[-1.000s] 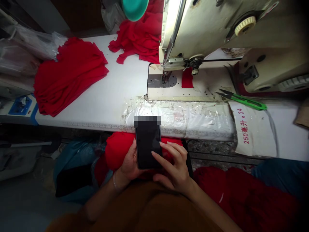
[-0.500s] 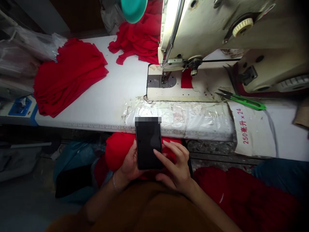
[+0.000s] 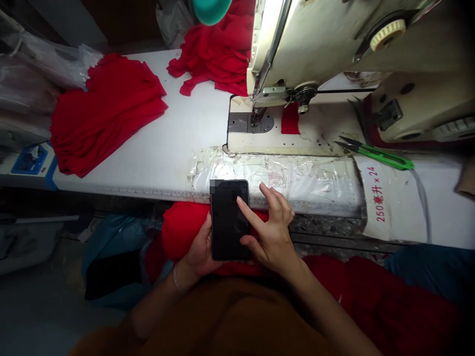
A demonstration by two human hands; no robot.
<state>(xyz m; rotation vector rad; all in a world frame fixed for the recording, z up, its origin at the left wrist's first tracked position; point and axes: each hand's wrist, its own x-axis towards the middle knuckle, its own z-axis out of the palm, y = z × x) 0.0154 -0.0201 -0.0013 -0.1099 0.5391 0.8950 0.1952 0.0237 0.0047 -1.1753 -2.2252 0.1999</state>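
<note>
A black smartphone (image 3: 230, 222) with a dark screen lies in my left hand (image 3: 200, 247), whose thumb runs along its left edge; the fingers beneath are hidden. Over the right half of the screen is my right hand (image 3: 272, 230), fingers spread, holding nothing. Its index fingertip is on or just above the upper part of the screen; I cannot tell which. Red fabric (image 3: 185, 230) sits below the table edge, behind the phone and my left hand.
A sewing machine (image 3: 334, 44) stands on the white table (image 3: 185, 128), with a small red fabric piece (image 3: 290, 118) near its needle. Folded red fabric (image 3: 107, 113) lies left, a crumpled red heap (image 3: 218, 54) behind. Green thread snips (image 3: 382, 154) rest on the right.
My right index finger has moved up the screen, and the other fingers have lifted and spread away from the phone's right edge. The left hand still holds the phone.
</note>
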